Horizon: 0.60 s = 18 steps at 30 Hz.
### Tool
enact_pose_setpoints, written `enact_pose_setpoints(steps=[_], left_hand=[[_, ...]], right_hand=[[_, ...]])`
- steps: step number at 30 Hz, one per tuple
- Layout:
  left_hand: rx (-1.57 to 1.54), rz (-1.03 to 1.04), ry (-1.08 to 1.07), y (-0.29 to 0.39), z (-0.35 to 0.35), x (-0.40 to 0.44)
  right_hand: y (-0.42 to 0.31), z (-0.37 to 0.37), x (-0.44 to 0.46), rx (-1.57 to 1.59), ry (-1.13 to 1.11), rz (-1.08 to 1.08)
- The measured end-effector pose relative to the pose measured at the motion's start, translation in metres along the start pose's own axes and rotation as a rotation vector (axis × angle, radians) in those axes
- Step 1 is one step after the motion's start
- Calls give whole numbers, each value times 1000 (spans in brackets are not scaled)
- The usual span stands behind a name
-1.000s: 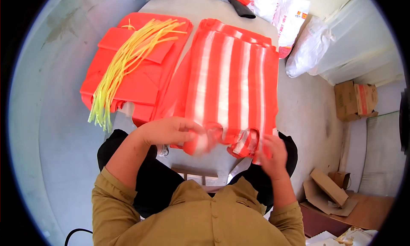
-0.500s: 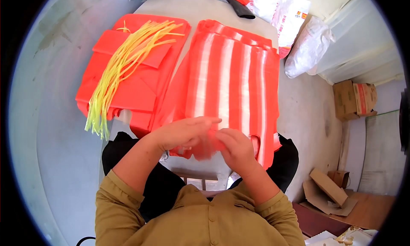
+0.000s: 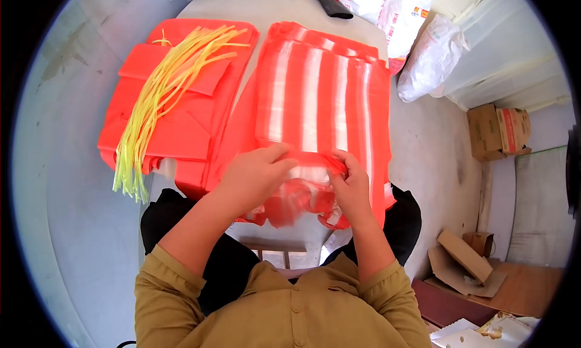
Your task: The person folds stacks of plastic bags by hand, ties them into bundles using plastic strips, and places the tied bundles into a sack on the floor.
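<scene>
A stack of red-and-white striped plastic bags (image 3: 310, 100) lies in front of me, its near ends crumpled and hanging over the table's front edge. My right hand (image 3: 352, 188) pinches a gathered red fold of the top bag between thumb and fingers. Across from it, my left hand (image 3: 257, 174) has its fingers bent on the same folded edge, which spans between both hands. Loose plastic below the hands is smeared by motion. To the left sits a pile of folded red plastic bags (image 3: 196, 121), with a bundle of yellow strips (image 3: 158, 97) lying across it.
The grey table (image 3: 242, 2) extends beyond the stacks, with a black-and-red object (image 3: 331, 2) at its far end. White printed sacks (image 3: 404, 21) and a filled white bag (image 3: 433, 58) stand behind. Cardboard boxes (image 3: 486, 130) and an opened carton (image 3: 463, 269) are at the right.
My hands have moved apart, the right one slightly up and right. A folded edge of the top bag now shows between them. The whole view has shifted a little.
</scene>
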State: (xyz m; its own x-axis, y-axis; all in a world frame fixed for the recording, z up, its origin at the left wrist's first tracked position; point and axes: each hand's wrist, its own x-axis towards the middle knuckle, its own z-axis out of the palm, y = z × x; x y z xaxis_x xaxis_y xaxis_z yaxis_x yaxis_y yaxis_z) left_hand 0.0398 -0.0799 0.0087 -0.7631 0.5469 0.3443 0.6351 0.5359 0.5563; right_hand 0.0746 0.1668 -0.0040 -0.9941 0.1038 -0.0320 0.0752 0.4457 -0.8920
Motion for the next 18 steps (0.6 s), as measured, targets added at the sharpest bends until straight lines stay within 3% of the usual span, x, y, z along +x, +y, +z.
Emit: enact_pose_setpoints(steps=[8, 11, 15, 18], left_hand=[[103, -78, -124, 0, 10, 11], [135, -87, -162, 1, 9, 14], [133, 9, -23, -3, 16, 14], [161, -14, -147, -3, 11, 15]], right_hand=[[-9, -9, 6, 10, -88, -17], [-11, -16, 5, -215, -35, -101], [12, -26, -4, -450, 57, -442], [18, -35, -21, -581, 13, -526]])
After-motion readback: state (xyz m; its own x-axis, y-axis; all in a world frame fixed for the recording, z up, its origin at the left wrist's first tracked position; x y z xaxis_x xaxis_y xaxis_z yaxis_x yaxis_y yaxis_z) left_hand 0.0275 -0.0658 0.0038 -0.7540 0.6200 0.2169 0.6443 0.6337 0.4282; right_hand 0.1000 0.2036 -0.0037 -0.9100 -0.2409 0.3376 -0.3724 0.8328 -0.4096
